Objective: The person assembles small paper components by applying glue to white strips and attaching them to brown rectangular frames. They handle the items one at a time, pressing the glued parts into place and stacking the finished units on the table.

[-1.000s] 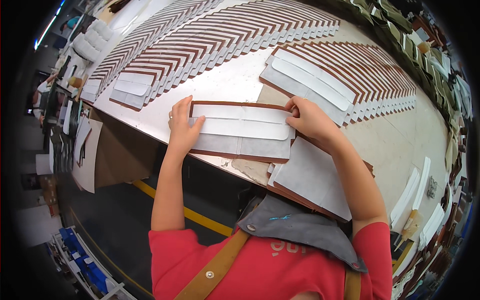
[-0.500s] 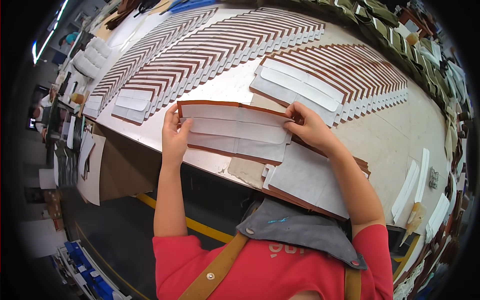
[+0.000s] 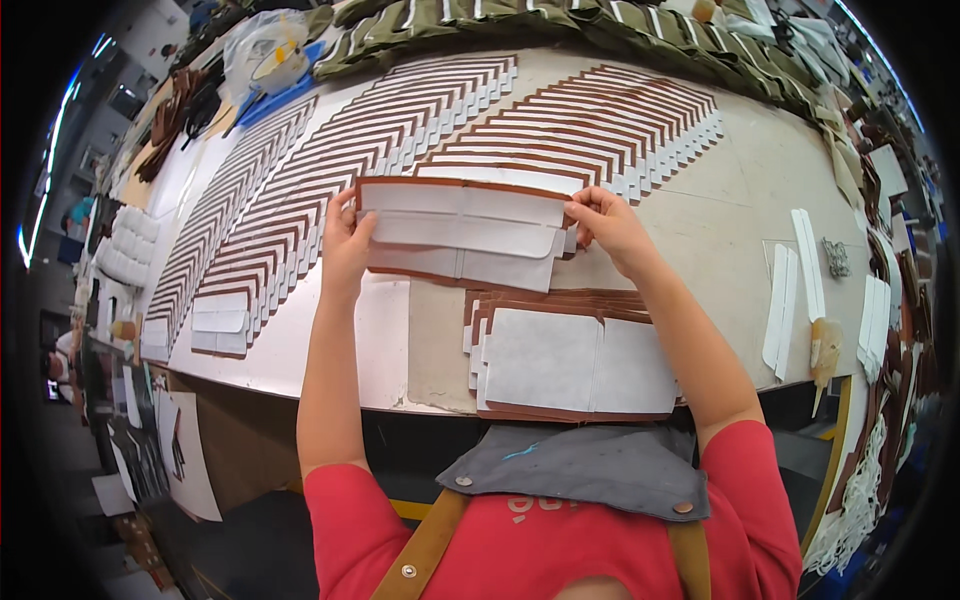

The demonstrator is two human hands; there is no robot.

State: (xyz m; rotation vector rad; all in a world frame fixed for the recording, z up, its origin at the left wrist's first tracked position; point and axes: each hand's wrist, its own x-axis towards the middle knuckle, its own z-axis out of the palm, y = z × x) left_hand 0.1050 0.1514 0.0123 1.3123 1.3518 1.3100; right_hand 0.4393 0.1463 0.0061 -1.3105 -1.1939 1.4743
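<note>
Between my two hands is a wide brown leather-like panel with white backing and a fold line down its middle. My left hand pinches its left end, thumb on the white face. At the upper right corner, my right hand grips the edge between thumb and fingers. The panel is held up in front of the near end of a fanned row of similar brown-edged white pieces, hiding part of it. Below it, near the table edge, lies a stack of larger white-backed brown pieces, partly under my right forearm.
Two more fanned rows, a middle one and a left one, cover the table's left side. White strips, a tan glue applicator and a small metal coil-like bundle lie to the right. Olive fabric borders the far edge.
The view has turned, so the table sits straighter and the stack shows more fully. Both hands still hold the panel, which now overlaps the right row's near end.
</note>
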